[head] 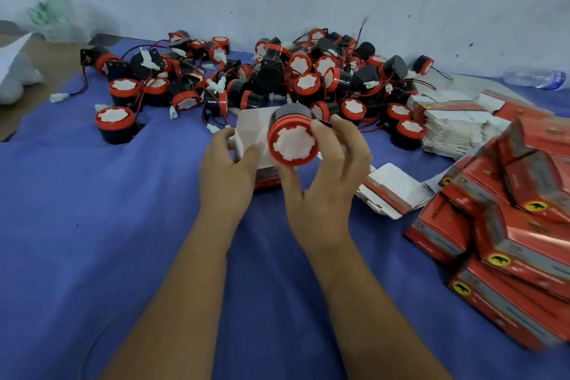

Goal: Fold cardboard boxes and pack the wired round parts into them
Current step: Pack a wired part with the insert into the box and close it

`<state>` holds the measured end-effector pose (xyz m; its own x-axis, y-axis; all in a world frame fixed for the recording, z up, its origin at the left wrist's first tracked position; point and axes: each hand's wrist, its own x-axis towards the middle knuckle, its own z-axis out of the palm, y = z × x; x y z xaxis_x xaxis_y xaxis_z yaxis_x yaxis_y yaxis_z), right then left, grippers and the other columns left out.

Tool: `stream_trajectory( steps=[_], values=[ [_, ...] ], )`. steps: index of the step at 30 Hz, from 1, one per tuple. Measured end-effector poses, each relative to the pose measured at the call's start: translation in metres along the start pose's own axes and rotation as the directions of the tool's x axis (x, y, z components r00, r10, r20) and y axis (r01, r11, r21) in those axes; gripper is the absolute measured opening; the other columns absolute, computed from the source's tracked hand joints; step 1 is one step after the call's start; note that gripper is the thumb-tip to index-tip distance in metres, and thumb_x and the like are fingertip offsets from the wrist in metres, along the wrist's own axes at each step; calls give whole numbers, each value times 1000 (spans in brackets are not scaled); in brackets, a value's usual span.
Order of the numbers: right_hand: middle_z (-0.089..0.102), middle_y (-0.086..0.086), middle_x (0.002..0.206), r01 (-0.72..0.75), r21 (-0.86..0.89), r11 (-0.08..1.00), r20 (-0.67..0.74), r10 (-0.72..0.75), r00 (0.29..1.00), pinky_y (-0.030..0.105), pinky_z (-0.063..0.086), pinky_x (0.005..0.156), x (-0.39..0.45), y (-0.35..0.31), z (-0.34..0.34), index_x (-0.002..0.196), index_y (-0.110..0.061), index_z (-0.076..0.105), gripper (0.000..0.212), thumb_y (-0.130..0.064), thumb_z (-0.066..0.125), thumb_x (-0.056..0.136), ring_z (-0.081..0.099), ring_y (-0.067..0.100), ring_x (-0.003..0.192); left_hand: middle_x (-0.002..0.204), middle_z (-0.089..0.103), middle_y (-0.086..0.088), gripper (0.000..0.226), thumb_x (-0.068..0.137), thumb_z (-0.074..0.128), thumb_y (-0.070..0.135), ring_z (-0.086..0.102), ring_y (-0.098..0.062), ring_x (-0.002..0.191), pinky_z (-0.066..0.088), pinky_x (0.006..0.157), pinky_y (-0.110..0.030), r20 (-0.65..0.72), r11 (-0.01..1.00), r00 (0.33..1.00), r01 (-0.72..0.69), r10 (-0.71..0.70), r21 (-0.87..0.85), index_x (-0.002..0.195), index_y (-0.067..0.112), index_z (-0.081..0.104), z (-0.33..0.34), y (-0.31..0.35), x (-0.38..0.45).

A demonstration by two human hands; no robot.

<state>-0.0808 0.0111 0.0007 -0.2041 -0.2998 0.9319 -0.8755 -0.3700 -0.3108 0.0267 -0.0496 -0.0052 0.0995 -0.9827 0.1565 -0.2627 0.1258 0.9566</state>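
My right hand (327, 176) grips a round black part with a red rim and white face (293, 140), its face turned toward me. My left hand (226, 168) holds a small cardboard box (251, 133), white inside and red outside, just left of and behind the part. The part sits at the box's open end. A big heap of the same wired round parts (277, 77) lies beyond my hands on the blue cloth (108, 225).
Flat unfolded box blanks (450, 123) are stacked at the right, with a few more (391, 191) nearer my right hand. Closed red boxes (512, 225) are piled at the far right. A plastic bottle (535, 79) lies by the wall. A white bag (15, 71) sits far left.
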Motion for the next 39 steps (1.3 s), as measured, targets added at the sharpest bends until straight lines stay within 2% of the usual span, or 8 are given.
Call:
stream_trajectory(
  steps=[5, 10, 15, 20, 25, 32, 35, 39],
  values=[
    [34, 7, 131, 171, -135, 976, -65, -181, 981, 42, 42, 90, 2, -6, 3, 122, -22, 40, 64, -2, 79, 76, 43, 24, 118, 119, 62, 9, 36, 98, 58, 41, 60, -7, 102, 49, 79, -18, 108, 997, 991, -78, 75, 26, 129, 24, 54, 9, -1, 2],
    [51, -4, 136, 268, -293, 918, -76, -302, 950, 39, 36, 94, 5, 2, 11, 123, -24, 43, 47, -15, 72, 87, 46, 19, 120, 111, 62, 8, 28, 97, 56, 40, 60, -4, 92, 50, 71, -23, 18, 997, 1000, 10, -8, -81, 121, 27, 51, 8, -2, 2],
    [61, 7, 131, 203, -105, 974, 230, -175, 957, 41, 33, 99, 2, 0, 15, 130, -11, 56, 44, -18, 68, 88, 53, 23, 116, 101, 64, 10, 32, 98, 48, 7, 62, -3, 88, 53, 74, -17, 8, 983, 999, -34, 36, -181, 128, 18, 54, 5, -5, 1],
    [58, 2, 133, 12, -160, 987, 403, 54, 914, 42, 25, 107, 4, 4, 8, 133, -13, 55, 49, -23, 66, 87, 53, 21, 119, 96, 66, 17, 21, 102, 44, 29, 62, -5, 88, 52, 76, -30, 55, 998, 998, -26, 29, -53, 116, 30, 59, 9, -4, -2],
    [59, 1, 131, -18, -209, 978, 398, 102, 912, 45, 19, 111, 5, 4, 6, 133, -12, 53, 50, -27, 64, 87, 57, 18, 117, 100, 66, 21, 28, 103, 34, 44, 61, -1, 95, 47, 78, -24, 79, 997, 997, 5, 1, -77, 117, 43, 58, 11, -1, -5],
    [66, -5, 109, 63, -251, 966, 481, 68, 874, 47, 12, 114, 3, 1, 10, 110, -16, 62, 20, -25, 53, 94, 63, 17, 97, 103, 69, 17, 37, 91, 36, 51, 64, -5, 100, 52, 94, -41, 132, 977, 991, 42, -14, -211, 116, 41, 61, 11, 4, -5],
    [67, -6, 105, 80, -277, 957, 528, 82, 845, 46, 8, 115, 1, 1, 11, 99, -17, 67, 18, -24, 50, 96, 59, 16, 107, 99, 66, 21, 19, 97, 43, 40, 62, -2, 97, 51, 94, -38, 174, 988, 985, 11, 17, -155, 107, 53, 53, 11, 5, -5],
    [67, 1, 95, 84, -348, 934, 404, 68, 912, 43, 24, 99, 2, -1, 9, 80, -13, 70, 15, -18, 58, 87, 59, 26, 102, 106, 65, 19, 26, 97, 51, 24, 62, -5, 99, 52, 89, -33, 178, 992, 984, -5, 27, -123, 112, 46, 53, 10, 3, -4]
  ],
)
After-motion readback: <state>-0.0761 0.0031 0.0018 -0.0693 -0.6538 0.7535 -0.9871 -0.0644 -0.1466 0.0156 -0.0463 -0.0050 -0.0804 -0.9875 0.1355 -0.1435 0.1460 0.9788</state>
